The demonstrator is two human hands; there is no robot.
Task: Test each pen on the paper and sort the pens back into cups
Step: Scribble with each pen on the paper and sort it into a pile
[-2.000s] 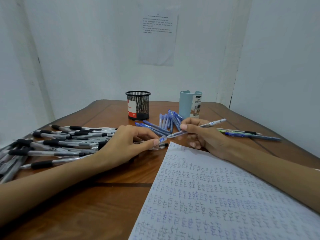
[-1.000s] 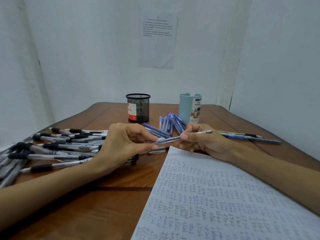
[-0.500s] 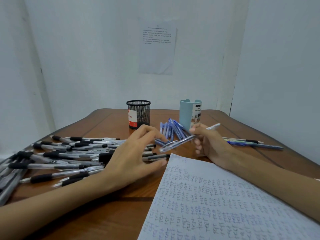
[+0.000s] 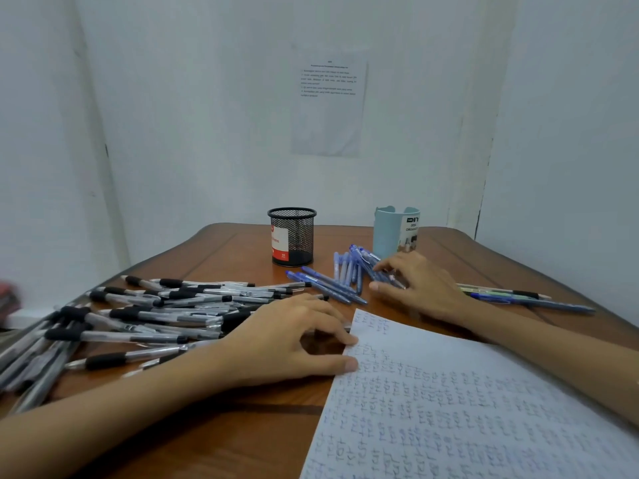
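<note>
Pen down: right hand (image 4: 418, 292) just dropped the tested pen on the blue pile (image 4: 332, 285).

Half a second ago I had that pen pinched in the air over the paper (image 4: 466, 409); now the right hand lies with fingers spread on the blue pile by the blue cup (image 4: 390, 233), the pen under them, no pinch that I can see. Left hand (image 4: 287, 337) has come off the black pile (image 4: 155, 312); it sits loosely curled, thumb and a fingertip on the paper's corner, holding nothing. I read this as one pen tested and sorted by colour onto the surface (image 4: 242, 250), not into a cup. Mesh cup (image 4: 292, 236) looks empty, so cupping is still to do, and the black pile looks untouched.
</note>
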